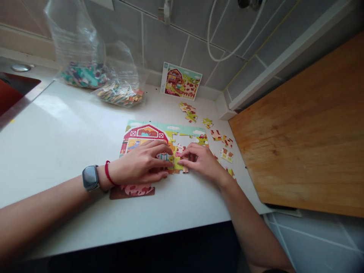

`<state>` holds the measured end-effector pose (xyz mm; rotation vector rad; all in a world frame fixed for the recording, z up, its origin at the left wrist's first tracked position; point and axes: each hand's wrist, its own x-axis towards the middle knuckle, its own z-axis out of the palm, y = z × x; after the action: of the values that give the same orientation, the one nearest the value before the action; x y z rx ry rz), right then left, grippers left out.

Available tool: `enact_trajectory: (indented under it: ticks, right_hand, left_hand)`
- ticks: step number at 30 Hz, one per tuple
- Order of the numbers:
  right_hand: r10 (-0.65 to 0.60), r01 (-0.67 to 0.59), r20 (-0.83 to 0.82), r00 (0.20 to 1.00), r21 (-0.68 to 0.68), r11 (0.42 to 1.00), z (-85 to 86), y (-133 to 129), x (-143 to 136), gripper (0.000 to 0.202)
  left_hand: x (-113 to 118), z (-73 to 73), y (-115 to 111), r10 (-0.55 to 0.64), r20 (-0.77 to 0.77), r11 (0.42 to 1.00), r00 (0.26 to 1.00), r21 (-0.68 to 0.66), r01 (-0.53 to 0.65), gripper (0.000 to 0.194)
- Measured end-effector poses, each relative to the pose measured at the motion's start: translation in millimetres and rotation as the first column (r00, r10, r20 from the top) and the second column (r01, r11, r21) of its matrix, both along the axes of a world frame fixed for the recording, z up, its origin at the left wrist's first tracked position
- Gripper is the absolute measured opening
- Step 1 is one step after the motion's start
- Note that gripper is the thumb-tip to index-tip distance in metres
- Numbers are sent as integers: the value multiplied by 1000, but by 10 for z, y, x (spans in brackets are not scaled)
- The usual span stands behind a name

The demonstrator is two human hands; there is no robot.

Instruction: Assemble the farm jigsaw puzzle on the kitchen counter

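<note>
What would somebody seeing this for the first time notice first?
Probably the partly assembled red-barn jigsaw puzzle on the white countertop, beneath the person's bare left hand and bare right hand. Behind it, a colourful rectangular farm picture card stands against the grey tiled wall. Left of the card sit two clear plastic bags of colourful puzzle pieces.

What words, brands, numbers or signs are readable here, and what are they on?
None readable.
Picture card: small marks on its left margin, too tiny to read.
Plastic bags: any print is too faint to read.
Watch: dark face, nothing legible.
Puzzle: no legible words on the parts showing.
</note>
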<state>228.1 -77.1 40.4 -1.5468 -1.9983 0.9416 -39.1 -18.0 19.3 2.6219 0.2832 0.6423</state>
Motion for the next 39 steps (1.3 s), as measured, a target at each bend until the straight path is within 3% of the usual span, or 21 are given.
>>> enact_trajectory:
  ticks: [5, 11, 17, 22, 31, 39]
  right_hand:
    - [33, -35, 40, 999, 59, 998, 55, -33, -24, 12]
    - [-102, 92, 45, 994, 198, 976, 77, 21, 97, 8]
    - [16, -26, 113, 993, 89, 996, 45, 57, 175, 6]
    - [-8, 1, 119, 993, 60, 998, 23, 68, 169, 12]
    - [-48, 38, 108, 993, 92, 995, -19, 78, 164, 13]
    - [-68, 72, -27, 997, 190, 979, -123, 112, 194, 17]
  left_hand:
    - [5, -29, 14, -5, -43, 1000, 999, 4, 5, 25]
    - [-11, 7, 22, -46, -71, 999, 996, 11, 47, 25]
    - [7, 48, 18, -64, -70, 997, 995, 29, 66, 22]
    - [30, 64, 13, -76, -73, 997, 994, 3, 77, 23]
    - [39, 91, 10, -74, -106, 997, 992, -3, 74, 26]
    - [29, 76, 2, -21, -99, 1000, 995, -7, 20, 24]
